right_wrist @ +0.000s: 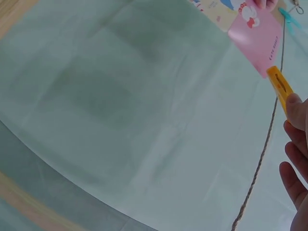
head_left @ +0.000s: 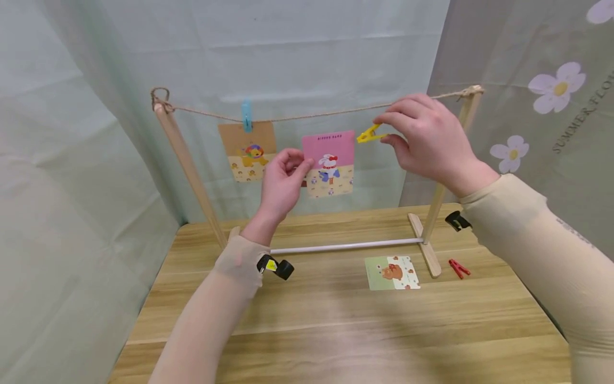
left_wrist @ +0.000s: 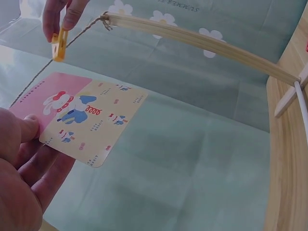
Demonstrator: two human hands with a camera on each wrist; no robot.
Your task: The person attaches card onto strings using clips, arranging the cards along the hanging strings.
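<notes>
My left hand point(head_left: 284, 184) pinches the left edge of a pink and cream card point(head_left: 329, 160) with a white bunny and blue dog on it. The card stands upright just below a twine line point(head_left: 326, 114). A yellow clothespin point(head_left: 369, 134) is pinched between thumb and fingers of my right hand point(head_left: 424, 138), its tip close to the card's upper right corner. In the right wrist view the clothespin point(right_wrist: 280, 86) overlaps the twine. Left of my hands, an orange and cream lion card point(head_left: 249, 152) hangs from the twine under a blue clothespin point(head_left: 247, 116).
The twine spans two wooden posts point(head_left: 189, 170), joined low down by a white rod point(head_left: 345, 246). On the wooden table point(head_left: 336, 330) lie a green and white bear card point(head_left: 392, 272) and, right of the stand's foot, a red clothespin point(head_left: 459, 268). Cloth hangs behind.
</notes>
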